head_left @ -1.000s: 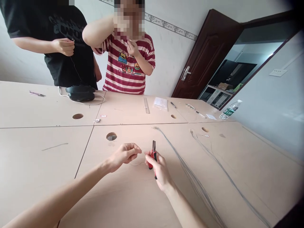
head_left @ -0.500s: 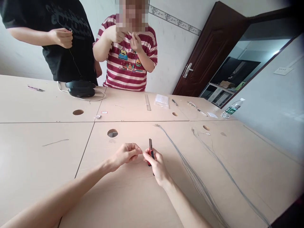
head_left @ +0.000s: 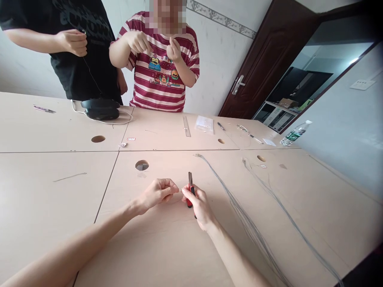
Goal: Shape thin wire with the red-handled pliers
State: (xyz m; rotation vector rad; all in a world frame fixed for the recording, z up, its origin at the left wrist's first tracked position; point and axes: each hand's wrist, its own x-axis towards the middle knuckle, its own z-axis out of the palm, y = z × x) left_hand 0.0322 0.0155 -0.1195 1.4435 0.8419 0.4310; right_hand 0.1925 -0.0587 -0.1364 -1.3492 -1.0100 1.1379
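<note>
Red-and-black pliers (head_left: 190, 195) rest in my right hand (head_left: 200, 205), jaws pointing away from me. That hand's thumb and forefinger also pinch toward something tiny at the fingertips. My left hand (head_left: 160, 192) is closed in a pinch close by, on what looks like the end of a thin wire (head_left: 176, 202), whose faint curve shows below the fingers. The small piece between the two hands is too fine to make out. Right of my hands lies a bundle of thin grey wires (head_left: 229, 194) with metal ends at its far tip.
A second wire bundle (head_left: 279, 207) runs farther right. One loose wire (head_left: 70, 177) lies at left. Across the table (head_left: 44, 207) are a black device (head_left: 100, 109), a ruler (head_left: 186, 126), a plastic bag (head_left: 204, 124) and a bottle (head_left: 296, 133). Two people stand opposite; the table has several round holes.
My hands keep nearly the same pose, with a slight gap now between their fingertips. The person in the striped shirt has drawn their hands apart and lowered one.
</note>
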